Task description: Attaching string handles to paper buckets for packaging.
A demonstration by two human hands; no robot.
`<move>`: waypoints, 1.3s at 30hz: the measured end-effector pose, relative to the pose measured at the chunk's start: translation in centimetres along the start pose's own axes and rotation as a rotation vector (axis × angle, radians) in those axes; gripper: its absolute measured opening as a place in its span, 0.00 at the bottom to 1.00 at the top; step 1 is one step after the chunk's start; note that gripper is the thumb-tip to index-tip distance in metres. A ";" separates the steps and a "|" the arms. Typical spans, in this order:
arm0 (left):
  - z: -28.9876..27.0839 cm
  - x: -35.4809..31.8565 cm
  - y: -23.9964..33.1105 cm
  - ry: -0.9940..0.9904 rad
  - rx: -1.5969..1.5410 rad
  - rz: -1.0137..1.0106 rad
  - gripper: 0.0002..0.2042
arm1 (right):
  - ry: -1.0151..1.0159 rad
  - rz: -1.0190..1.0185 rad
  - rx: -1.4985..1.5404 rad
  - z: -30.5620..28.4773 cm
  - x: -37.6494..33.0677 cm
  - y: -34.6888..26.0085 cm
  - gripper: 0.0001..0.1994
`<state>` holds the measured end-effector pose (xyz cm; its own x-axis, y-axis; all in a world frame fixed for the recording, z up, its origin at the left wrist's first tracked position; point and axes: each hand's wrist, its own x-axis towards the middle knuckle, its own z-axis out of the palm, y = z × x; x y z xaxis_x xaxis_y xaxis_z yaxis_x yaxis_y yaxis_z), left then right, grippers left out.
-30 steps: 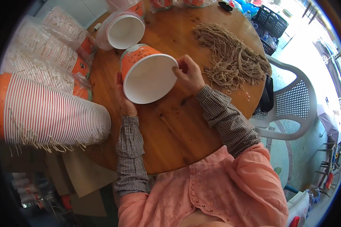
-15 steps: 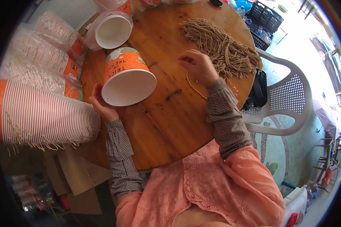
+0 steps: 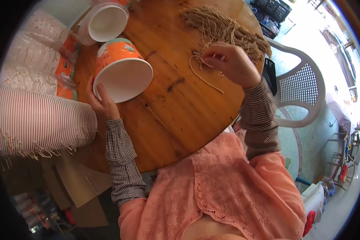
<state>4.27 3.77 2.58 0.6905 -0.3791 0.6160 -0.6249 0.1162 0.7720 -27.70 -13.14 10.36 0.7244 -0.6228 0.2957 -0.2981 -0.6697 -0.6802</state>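
An orange paper bucket (image 3: 120, 55) with a green base and a white inside lies tipped on the wooden table (image 3: 170, 124), its mouth facing me. My left hand (image 3: 102, 105) grips its near left rim, thumb inside the mouth and fingers around the outer wall. To the right, my right hand (image 3: 234, 64) is raised above the table with its fingers curled together. Small whitish specks show by its fingers, too small to name. Beyond this hand is a bundle of tan cords (image 3: 224, 28). One loose cord (image 3: 206, 81) lies curved on the wood just left of it.
A long nested stack of striped buckets (image 3: 44, 122) lies at the left, cord ends hanging along its lower side. Behind it are plastic-wrapped stacks (image 3: 40, 60) and a wrapped white bucket (image 3: 108, 23). A white plastic chair (image 3: 302, 86) stands beyond the table's right edge.
My left hand has closed on the bucket's rim, thumb now inside the mouth. My right hand has moved right, away from the bucket. The whole view has shifted slightly.
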 end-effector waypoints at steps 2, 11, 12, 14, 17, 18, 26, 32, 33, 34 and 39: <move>0.2 0.5 -0.9 0.023 -0.014 -0.009 0.16 | -0.029 -0.027 -0.073 -0.9 -0.5 0.3 0.06; -0.3 0.3 -1.8 -0.037 0.019 -0.125 0.18 | -0.486 -0.497 -0.540 0.9 -3.9 5.3 0.10; -0.2 0.4 -1.6 -0.047 0.010 -0.116 0.19 | -0.461 -0.581 -0.475 1.1 -4.0 5.9 0.09; -0.3 0.3 -1.7 -0.051 0.007 -0.107 0.19 | -0.557 -0.527 -0.449 1.3 -3.2 6.3 0.09; -0.9 0.3 -1.4 -0.053 0.083 -0.073 0.20 | -0.603 -0.480 -0.425 2.7 -2.2 6.4 0.08; -1.2 0.3 -1.1 0.083 0.215 0.150 0.19 | -0.556 -0.483 -0.429 3.3 -1.8 6.3 0.07; 0.8 -5.4 5.9 -0.167 0.055 0.148 0.08 | -0.313 -0.058 0.584 9.4 2.1 -0.8 0.05; 3.0 -5.3 5.9 -0.314 -0.202 -0.185 0.14 | -0.242 -0.174 0.511 11.8 5.2 -3.8 0.04; 3.0 -5.5 5.9 -0.325 -0.163 -0.169 0.15 | -0.246 -0.173 0.513 12.1 5.2 -3.6 0.04; 3.0 -5.5 6.0 -0.336 -0.121 -0.153 0.16 | -0.226 -0.217 0.540 12.6 5.0 -3.5 0.04; 3.9 -5.5 6.1 -0.269 0.018 -0.071 0.18 | -0.199 -0.255 0.516 13.6 4.9 -2.3 0.04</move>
<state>-4.76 2.96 3.24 0.6131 -0.6158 0.4949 -0.5865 0.0648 0.8073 -15.01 -9.18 4.26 0.8503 -0.3480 0.3948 0.2038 -0.4739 -0.8567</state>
